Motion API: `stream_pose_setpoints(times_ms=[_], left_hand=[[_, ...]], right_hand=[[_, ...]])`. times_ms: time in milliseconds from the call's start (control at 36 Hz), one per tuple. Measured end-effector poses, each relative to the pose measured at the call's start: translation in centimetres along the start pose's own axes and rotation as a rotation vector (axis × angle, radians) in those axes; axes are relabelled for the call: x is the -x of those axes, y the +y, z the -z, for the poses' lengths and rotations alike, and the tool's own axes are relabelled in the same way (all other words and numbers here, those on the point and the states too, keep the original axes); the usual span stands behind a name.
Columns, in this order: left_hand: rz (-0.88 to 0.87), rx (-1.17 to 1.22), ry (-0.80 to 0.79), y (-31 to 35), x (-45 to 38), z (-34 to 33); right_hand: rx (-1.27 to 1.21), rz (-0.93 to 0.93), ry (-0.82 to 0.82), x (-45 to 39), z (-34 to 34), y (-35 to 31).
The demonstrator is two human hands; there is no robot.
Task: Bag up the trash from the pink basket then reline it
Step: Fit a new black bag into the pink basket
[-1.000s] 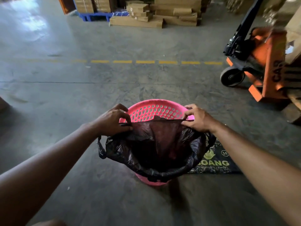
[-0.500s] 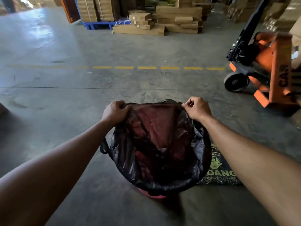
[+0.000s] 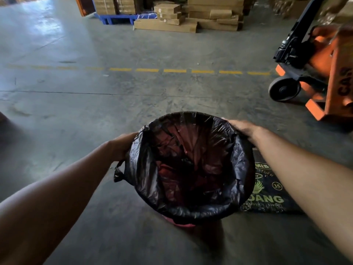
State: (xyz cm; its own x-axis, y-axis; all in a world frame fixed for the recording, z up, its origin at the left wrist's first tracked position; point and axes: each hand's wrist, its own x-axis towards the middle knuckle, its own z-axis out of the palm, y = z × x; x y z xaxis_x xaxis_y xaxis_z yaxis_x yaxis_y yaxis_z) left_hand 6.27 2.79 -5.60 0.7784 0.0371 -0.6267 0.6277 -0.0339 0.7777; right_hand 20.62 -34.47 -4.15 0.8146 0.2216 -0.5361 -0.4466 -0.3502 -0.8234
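Note:
A thin black plastic bag [image 3: 191, 165] lines the pink basket [image 3: 179, 222] on the concrete floor; its mouth is folded over the whole rim, and only a strip of pink shows at the bottom. The pink wall shows dimly through the plastic inside. My left hand [image 3: 124, 144] grips the bag's folded edge on the basket's left side, partly hidden behind the plastic. Over on the right rim, my right hand [image 3: 242, 129] presses on the bag. A bag handle loop [image 3: 118, 173] dangles at the left.
A flat black printed sack [image 3: 271, 190] lies on the floor just right of the basket. An orange pallet jack [image 3: 315, 73] stands at the right. Stacked cardboard boxes [image 3: 187, 16] and a blue pallet [image 3: 116, 18] are far ahead, beyond a dashed yellow floor line [image 3: 175, 70].
The bag's far edge was lifted and stretched over the basket's back rim, hiding the pink mesh. My hands have moved apart and down to the basket's left and right sides.

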Motion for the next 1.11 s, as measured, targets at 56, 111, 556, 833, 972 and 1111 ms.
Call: stream_pose_setpoints(times_ms=[56, 111, 556, 833, 972, 1111], left_hand=[[-0.006, -0.036, -0.047, -0.9, 1.2, 0.3], [0.013, -0.02, -0.02, -1.9, 2.2, 1.5], [-0.267, -0.272, 0.387, -8.1, 5.1, -3.7], [-0.557, 0.162, 0.274, -5.6, 10.2, -2.8], [-0.566, 0.19, 0.082, -7.1, 9.7, -7.3], [-0.571, 0.305, 0.14, -6.7, 8.2, -8.5]], right_hand=[[-0.123, -0.021, -0.158, 0.0, 2.1, 2.0], [-0.211, -0.013, -0.203, 1.4, 3.7, 3.5], [-0.166, 0.174, 0.242, 3.9, -0.2, 10.0], [-0.085, 0.47, 0.422, 9.0, 0.8, 9.3], [-0.197, 0.406, 0.083, 12.2, -2.6, 11.5], [-0.299, 0.375, 0.026, 12.9, -3.9, 10.4]])
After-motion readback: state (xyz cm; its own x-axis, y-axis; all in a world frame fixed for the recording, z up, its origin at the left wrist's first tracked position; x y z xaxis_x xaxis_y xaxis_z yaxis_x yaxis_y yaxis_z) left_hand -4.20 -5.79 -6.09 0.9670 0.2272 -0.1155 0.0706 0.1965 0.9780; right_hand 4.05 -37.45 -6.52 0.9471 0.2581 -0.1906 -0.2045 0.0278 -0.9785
